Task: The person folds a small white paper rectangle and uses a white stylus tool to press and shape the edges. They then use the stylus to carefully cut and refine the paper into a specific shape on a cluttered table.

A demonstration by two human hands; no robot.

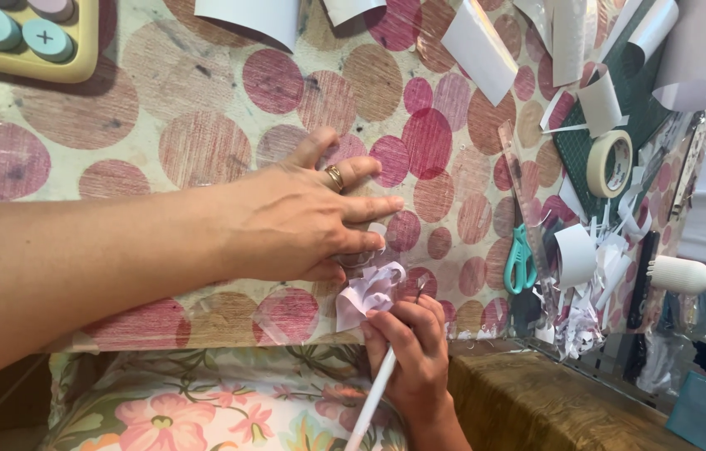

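My left hand (303, 219) reaches across the dotted table cover (202, 142), fingers spread flat, a gold ring on one finger. Its fingertips touch the top of a small pale pink paper flower (367, 292) near the table's front edge. My right hand (411, 347) comes up from below and grips the white stem (374, 401) of that flower, with the petals just above its fingers.
A yellow calculator (23, 38) sits at the far left corner. Right of the hands lie teal scissors (520, 260), a clear ruler (521, 179), a roll of masking tape (610, 163) on a green cutting mat (578, 150), curled white paper scraps (587, 276) and a white glue gun (687, 276).
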